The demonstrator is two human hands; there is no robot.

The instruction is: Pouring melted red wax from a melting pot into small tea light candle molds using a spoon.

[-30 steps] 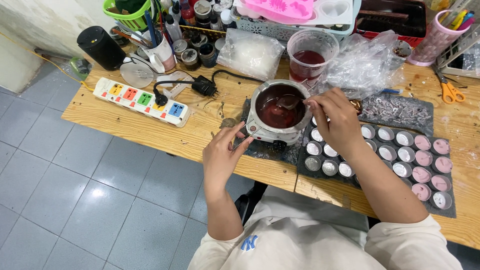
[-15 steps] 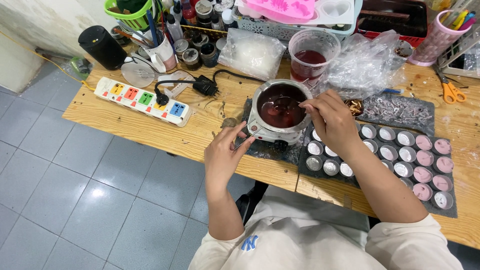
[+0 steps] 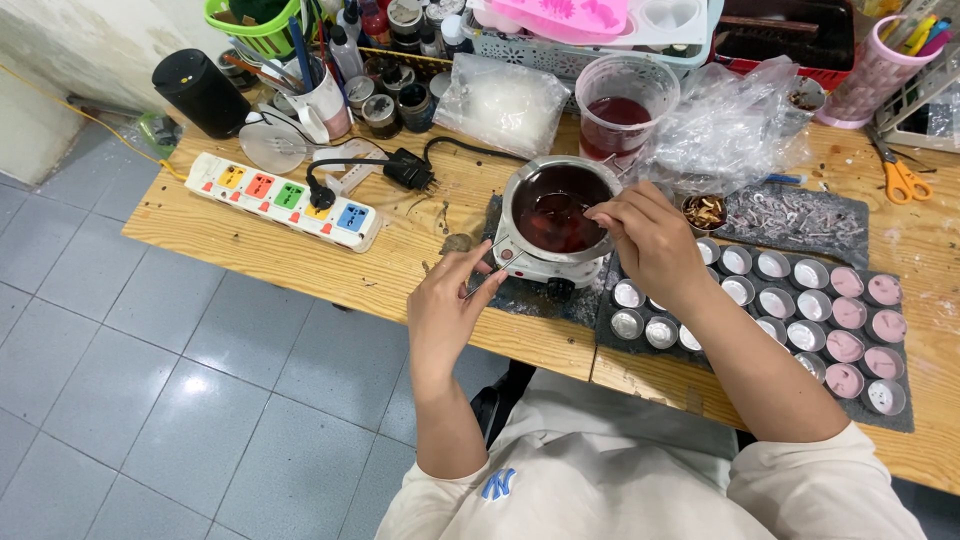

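A small metal pot (image 3: 556, 208) of dark red liquid sits on a white electric warmer (image 3: 548, 268) at the wooden table's front edge. My left hand (image 3: 448, 312) pinches the pot's thin metal handle (image 3: 488, 272) at its left side. Over the pot's right rim, my right hand (image 3: 652, 240) grips a small metal spoon (image 3: 566, 206) whose bowl dips into the liquid. Just right of the pot lies a dark mat (image 3: 905, 415) with several small round tins (image 3: 810, 274), some filled white or pink.
A plastic cup of red liquid (image 3: 620, 102) stands behind the pot, between clear plastic bags (image 3: 500, 100). A white power strip (image 3: 285, 200) with a plugged cord lies to the left. Orange scissors (image 3: 902, 178) are at the right, jars and baskets at the back, tiled floor below.
My right hand has shifted slightly left over the pot, moving the spoon in the liquid. The left hand has stayed at the handle.
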